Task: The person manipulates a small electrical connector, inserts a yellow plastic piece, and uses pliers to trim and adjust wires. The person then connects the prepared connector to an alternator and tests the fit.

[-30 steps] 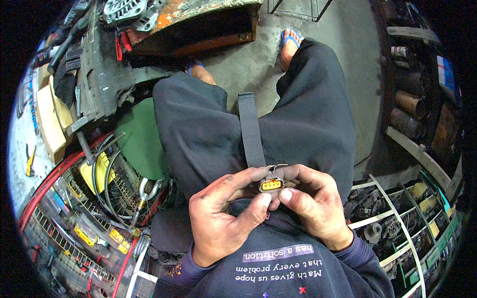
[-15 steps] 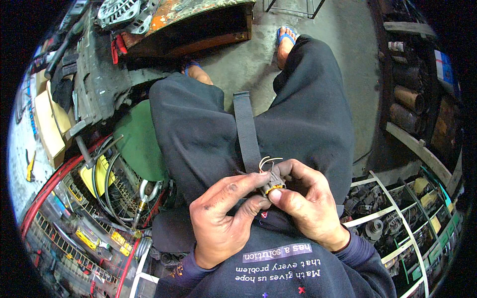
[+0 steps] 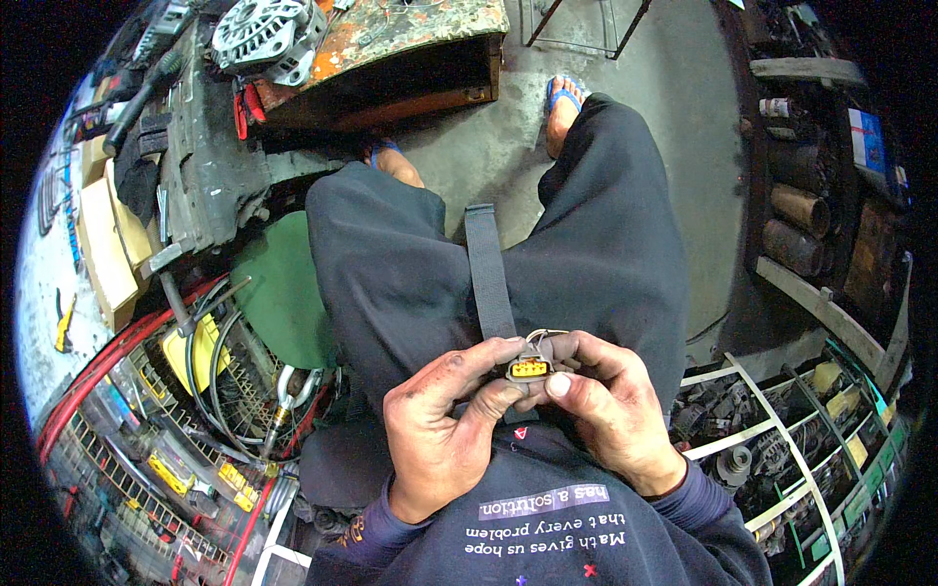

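Observation:
Between my two hands, just above my lap, is a small grey electrical connector [image 3: 529, 368] with a yellow insert facing up toward me. Thin pale wires [image 3: 538, 335] come out of its far side. My left hand [image 3: 440, 422] pinches the connector's left side between thumb and fingers. From the right, my right hand [image 3: 616, 410] grips its other side, the thumb beside the yellow face. Both sets of fingertips are smudged dark. A grey strap [image 3: 487, 269] hangs over my lap beyond the connector.
An alternator [image 3: 266, 37] and red-handled pliers [image 3: 247, 107] are by a worn wooden bench [image 3: 391, 59] ahead. A green round seat [image 3: 283, 288] stands left, near a hammer [image 3: 176, 303] and cables. Metal racks [image 3: 782, 430] with dark parts stand right.
The connector has turned so its yellow face shows more fully. My right thumb has shifted from the face to its right side. The view has tilted slightly upward.

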{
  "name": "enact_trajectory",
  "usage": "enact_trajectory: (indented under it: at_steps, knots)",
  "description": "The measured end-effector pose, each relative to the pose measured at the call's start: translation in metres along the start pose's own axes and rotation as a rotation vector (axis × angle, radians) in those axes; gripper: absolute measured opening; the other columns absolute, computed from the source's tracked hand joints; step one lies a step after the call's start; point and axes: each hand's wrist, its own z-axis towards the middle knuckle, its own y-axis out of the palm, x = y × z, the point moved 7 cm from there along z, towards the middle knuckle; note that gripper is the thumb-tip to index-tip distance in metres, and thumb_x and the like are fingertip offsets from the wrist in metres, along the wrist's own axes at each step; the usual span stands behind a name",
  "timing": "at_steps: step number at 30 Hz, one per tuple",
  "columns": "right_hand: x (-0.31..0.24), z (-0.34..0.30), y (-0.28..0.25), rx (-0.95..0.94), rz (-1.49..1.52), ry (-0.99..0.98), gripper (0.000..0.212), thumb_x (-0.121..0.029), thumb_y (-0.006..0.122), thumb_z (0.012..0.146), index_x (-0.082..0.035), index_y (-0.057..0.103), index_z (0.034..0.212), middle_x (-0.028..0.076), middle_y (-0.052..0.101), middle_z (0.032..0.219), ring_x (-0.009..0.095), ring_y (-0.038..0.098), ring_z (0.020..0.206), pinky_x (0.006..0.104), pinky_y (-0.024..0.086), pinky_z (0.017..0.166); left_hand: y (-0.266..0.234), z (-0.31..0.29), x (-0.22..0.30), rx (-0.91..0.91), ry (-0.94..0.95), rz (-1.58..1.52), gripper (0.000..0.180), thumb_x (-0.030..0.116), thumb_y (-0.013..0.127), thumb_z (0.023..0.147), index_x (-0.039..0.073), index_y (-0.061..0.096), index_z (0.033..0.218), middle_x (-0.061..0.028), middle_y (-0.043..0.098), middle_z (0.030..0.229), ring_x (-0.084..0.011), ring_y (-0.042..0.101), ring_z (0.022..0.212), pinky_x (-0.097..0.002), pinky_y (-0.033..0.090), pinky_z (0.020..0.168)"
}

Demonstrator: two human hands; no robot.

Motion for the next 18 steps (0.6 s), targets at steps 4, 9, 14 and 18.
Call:
enact_trajectory:
  at_steps: [4, 9, 14, 18]
  knots:
    - [-0.0012, -0.0020, 0.0004, -0.010, -0.018, -0.033, 0.030, -0.016, 0.070, 0.102, 0.006, 0.067, 0.123, 0.009, 0.074, 0.106, 0.013, 0.070, 0.094, 0.0298, 0.057, 0.088, 0.0011, -0.0026, 0.0022, -0.001, 0.013, 0.012, 0.027, -0.003, 0.077, 0.095, -0.006, 0.074, 0.122, -0.0151, 0.078, 0.107, -0.0188, 0.077, 0.096, -0.0288, 0.062, 0.083]
    - [-0.0024, -0.0048, 0.0013, 0.000, -0.016, -0.040, 0.030, -0.015, 0.070, 0.102, 0.007, 0.067, 0.123, 0.009, 0.074, 0.106, 0.014, 0.069, 0.093, 0.0299, 0.057, 0.087, 0.0028, -0.0075, 0.0036, -0.043, -0.015, 0.016, 0.033, 0.002, 0.078, 0.097, -0.008, 0.070, 0.127, -0.0161, 0.079, 0.112, -0.0182, 0.075, 0.103, -0.0285, 0.059, 0.091]
    - [-0.0021, -0.0069, 0.0022, -0.013, 0.022, -0.044, 0.029, -0.014, 0.070, 0.102, 0.007, 0.067, 0.122, 0.010, 0.074, 0.107, 0.014, 0.069, 0.094, 0.0305, 0.057, 0.087, 0.0044, -0.0087, 0.0077, -0.043, -0.007, 0.011, 0.032, 0.002, 0.078, 0.097, -0.008, 0.070, 0.127, -0.0163, 0.079, 0.112, -0.0178, 0.075, 0.102, -0.0285, 0.059, 0.090]
    - [-0.0017, -0.0073, 0.0034, -0.026, 0.036, -0.012, 0.029, -0.013, 0.069, 0.103, 0.008, 0.067, 0.122, 0.011, 0.074, 0.108, 0.015, 0.070, 0.094, 0.0312, 0.058, 0.087, 0.0044, -0.0069, 0.0086, -0.018, 0.015, -0.012, 0.029, -0.001, 0.078, 0.094, -0.007, 0.073, 0.122, -0.0146, 0.078, 0.102, -0.0186, 0.078, 0.089, -0.0285, 0.062, 0.077]
